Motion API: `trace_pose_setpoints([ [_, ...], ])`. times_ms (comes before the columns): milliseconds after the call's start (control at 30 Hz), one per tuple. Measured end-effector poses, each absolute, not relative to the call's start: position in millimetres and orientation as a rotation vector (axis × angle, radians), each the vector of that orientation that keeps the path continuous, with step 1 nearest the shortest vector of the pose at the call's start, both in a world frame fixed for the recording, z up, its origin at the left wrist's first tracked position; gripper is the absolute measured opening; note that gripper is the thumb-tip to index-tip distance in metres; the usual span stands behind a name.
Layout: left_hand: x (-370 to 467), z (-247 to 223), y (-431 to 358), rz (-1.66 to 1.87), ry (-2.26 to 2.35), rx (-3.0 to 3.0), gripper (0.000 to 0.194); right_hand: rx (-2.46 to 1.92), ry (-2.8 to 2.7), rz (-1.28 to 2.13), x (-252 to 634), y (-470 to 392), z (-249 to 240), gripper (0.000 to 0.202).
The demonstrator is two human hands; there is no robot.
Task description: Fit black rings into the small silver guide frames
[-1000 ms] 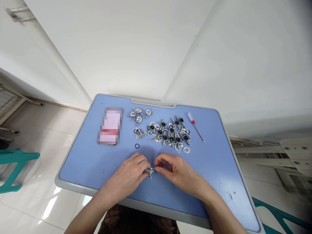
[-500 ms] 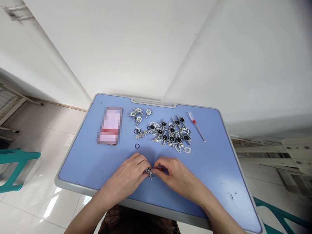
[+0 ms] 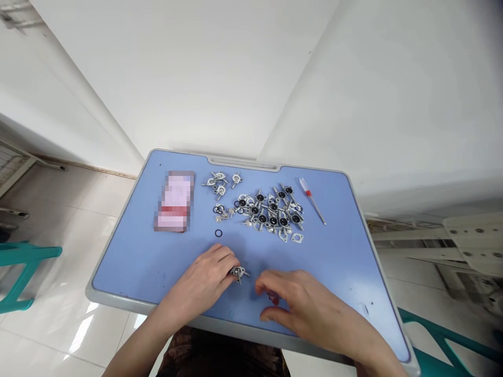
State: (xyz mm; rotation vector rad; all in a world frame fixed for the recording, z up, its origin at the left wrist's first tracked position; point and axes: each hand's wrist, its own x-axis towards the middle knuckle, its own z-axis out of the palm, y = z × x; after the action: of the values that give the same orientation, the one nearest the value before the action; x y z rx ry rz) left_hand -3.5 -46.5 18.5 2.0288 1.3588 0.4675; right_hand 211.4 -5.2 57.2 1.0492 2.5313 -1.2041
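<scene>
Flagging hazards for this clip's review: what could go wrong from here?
The left hand alone pinches the small metal fitting, with the right hand apart from it, so it might slip or twist. The thin black ring lies loose on the tabletop beyond the left hand and could be nudged or lost. The metal parts with black discs crowd together, so picking one out might shift others.

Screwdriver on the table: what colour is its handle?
Handle: clear, red toward the shaft; seen in head view.
</scene>
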Motion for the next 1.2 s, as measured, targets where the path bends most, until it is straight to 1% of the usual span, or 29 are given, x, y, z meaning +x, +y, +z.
trace_pose_setpoints([
  [167,-2.9,18.7,-46.2,0.489,1.352,2.024,0.005,1.039,2.548,-1.038,222.7,-16.9,44.4,0.011],
  [333,-3.8,18.0,-47.1,0.501,1.350,2.022,0.006,1.114,2.579,-1.094,227.7,-21.4,31.0,0.010],
  [567,-5.0,15.4,-47.8,0.514,1.334,2.020,0.007,1.158,2.651,-1.196,222.7,-17.7,32.6,0.007],
  [700,-5.8,15.3,-47.8,0.518,1.337,2.035,0.006,1.181,2.684,-1.151,220.8,-20.4,28.1,0.004],
  [900,-5.8,15.6,-48.0,0.521,1.341,2.036,0.007,1.203,2.692,-1.007,219.0,-31.1,18.4,0.009],
  [1067,-5.9,15.5,-47.8,0.513,1.334,2.027,0.007,1.237,2.712,-1.025,218.3,-20.4,17.3,0.015],
  [1200,-5.4,16.7,-47.9,0.513,1.337,2.024,0.007,1.262,2.748,-1.072,216.2,-0.4,19.5,0.013],
])
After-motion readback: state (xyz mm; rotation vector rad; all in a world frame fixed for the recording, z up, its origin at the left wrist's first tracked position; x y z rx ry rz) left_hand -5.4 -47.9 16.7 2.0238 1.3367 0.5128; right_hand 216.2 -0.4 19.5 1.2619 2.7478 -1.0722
